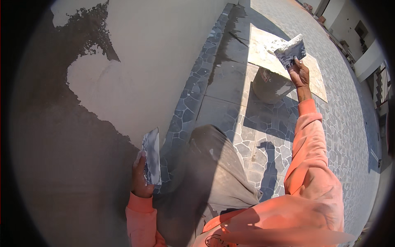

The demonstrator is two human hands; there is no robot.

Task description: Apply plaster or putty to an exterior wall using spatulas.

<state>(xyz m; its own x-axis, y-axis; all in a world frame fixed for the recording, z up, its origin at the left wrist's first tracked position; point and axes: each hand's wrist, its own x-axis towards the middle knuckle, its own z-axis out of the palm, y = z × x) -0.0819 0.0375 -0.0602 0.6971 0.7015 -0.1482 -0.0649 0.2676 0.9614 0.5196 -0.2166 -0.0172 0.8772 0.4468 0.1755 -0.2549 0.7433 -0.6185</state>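
My right hand (300, 75) reaches out to the far right, fingers closed on a wide putty knife (292, 53). White putty (295, 40) is heaped along that blade's far edge, and smears mark its face. The blade is over a pale board (258, 49) that rests on a bucket (267, 87); whether the two touch, I cannot tell. Closer in, my left hand (141, 177) grips a second wide putty knife (153, 158), its blade upright and lightly smeared. Beside it rises the wall, partly coated in pale putty (144, 53) and partly dark grey (53, 136).
A strip of stone-patterned tile (193, 76) runs along the foot of the wall. Paving with light joints (345, 88) stretches off to the right. My bent knee (212, 144) comes between the wall and the bucket. Pale building parts (366, 59) stand at the far right.
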